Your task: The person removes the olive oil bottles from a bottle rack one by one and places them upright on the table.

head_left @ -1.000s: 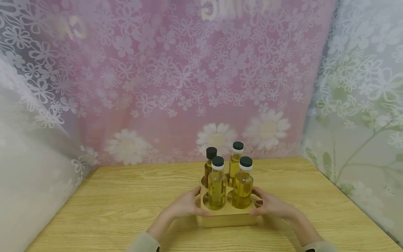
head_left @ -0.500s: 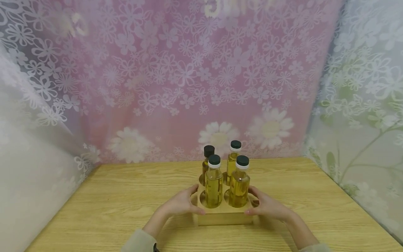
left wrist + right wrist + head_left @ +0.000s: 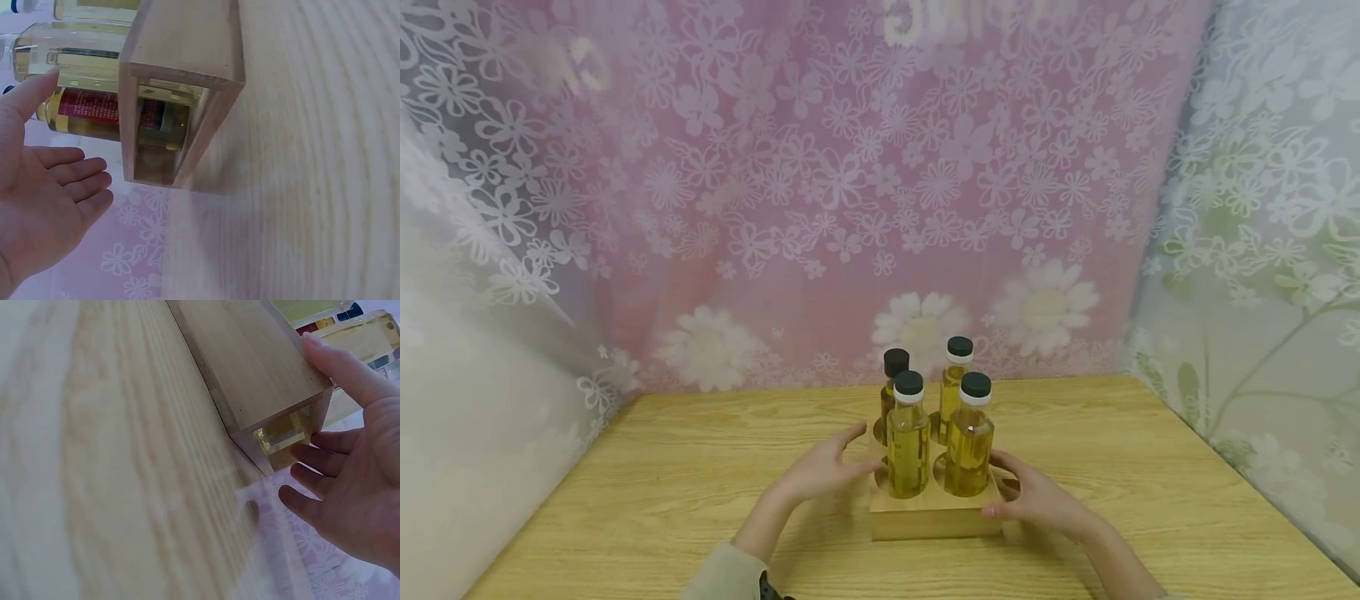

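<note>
A wooden bottle rack (image 3: 936,525) rests on the table with capped bottles upright in its round holes. In front stand two clear bottles of yellow liquid, one left (image 3: 908,454) and one right (image 3: 970,454); a similar bottle (image 3: 951,400) is behind. At back left is a slimmer, dark-capped bottle (image 3: 887,404), and the left wrist view shows a red-labelled bottle (image 3: 87,106). My left hand (image 3: 816,475) is spread beside the rack's left end, fingers straight and apart from it. My right hand (image 3: 356,475) touches the rack's right end with its thumb, fingers loosely extended along the hollow side.
The wood-grain table (image 3: 700,467) extends to both sides of the rack. A pink floral curtain (image 3: 775,208) hangs behind the table, and a pale floral curtain (image 3: 1262,250) borders its right side.
The rack shifted slightly left in the view, then stayed put. My left hand has let go of the rack's left end and drawn back a little; my right hand remains at the right end.
</note>
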Available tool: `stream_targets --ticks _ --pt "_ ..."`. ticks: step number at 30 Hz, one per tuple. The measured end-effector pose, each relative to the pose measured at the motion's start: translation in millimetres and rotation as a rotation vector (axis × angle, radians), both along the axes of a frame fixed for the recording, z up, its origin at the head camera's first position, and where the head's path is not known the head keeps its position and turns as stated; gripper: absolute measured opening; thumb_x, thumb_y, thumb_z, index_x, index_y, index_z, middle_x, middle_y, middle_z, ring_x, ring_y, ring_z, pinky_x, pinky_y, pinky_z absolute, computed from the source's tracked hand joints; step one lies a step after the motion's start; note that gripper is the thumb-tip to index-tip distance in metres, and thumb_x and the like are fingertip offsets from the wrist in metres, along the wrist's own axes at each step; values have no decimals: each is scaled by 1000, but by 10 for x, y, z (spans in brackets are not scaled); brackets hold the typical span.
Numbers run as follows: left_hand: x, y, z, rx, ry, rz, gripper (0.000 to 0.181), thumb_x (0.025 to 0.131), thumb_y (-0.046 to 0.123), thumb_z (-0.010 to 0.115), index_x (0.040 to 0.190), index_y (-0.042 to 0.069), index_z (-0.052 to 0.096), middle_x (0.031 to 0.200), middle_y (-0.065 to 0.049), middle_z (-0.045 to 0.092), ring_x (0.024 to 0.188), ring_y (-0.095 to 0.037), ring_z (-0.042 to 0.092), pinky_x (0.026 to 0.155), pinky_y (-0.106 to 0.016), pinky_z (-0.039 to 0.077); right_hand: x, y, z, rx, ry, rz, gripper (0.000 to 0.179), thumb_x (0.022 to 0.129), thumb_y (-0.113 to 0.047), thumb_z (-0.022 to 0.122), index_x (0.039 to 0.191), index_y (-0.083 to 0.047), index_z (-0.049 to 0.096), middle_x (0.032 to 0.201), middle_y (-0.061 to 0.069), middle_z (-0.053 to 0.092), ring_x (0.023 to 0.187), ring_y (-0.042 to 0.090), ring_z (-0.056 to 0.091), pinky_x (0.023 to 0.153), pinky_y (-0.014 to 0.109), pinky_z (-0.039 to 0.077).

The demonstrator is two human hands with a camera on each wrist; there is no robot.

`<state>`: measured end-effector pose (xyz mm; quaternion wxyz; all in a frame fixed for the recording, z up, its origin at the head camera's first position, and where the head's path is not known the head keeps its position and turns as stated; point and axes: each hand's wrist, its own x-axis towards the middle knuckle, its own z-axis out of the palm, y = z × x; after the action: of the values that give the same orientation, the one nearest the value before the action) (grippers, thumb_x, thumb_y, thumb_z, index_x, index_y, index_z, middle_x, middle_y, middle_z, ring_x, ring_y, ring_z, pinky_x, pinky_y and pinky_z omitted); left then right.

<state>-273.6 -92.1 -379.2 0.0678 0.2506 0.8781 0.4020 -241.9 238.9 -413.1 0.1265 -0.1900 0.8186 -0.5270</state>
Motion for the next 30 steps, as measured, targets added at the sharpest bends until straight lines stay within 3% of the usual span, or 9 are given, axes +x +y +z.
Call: stream_targets --ticks 5,12,17,23,30 --pt "-30 44 38 68 49 42 65 93 38 54 142 1 34 142 -16 38 131 -35 33 102 -52 30 14 17 10 0 2 4 89 82 -21 72 143 10 15 145 34 16 127 54 24 102 56 27" --pt "-128 160 59 230 59 184 56 92 31 58 136 0 43 135 -18 46 127 -36 38 101 -51 33 -1 48 82 13 -5 48 88 83 -20 71 142 12 14 144 36 15 124 57 25 100 59 28" --pt "-208 237 110 253 68 231 57 90 32 61 135 2 46 133 -18 48 126 -37 40 101 -49 34 -22 81 108 29 11 88 87 82 -19 72 141 14 16 143 37 16 123 57 28 99 58 29" --pt "-314 314 165 234 55 256 59 88 33 64 136 4 46 134 -17 48 125 -37 40 100 -50 35 -55 86 120 54 18 98 87 81 -20 72 142 12 18 143 35 20 122 57 30 98 60 30" --pt "-394 401 205 227 33 216 56 87 24 65 136 4 46 133 -17 49 124 -37 42 99 -50 36 -48 96 121 27 7 106 87 82 -18 71 142 13 16 144 35 17 123 58 27 99 61 28"
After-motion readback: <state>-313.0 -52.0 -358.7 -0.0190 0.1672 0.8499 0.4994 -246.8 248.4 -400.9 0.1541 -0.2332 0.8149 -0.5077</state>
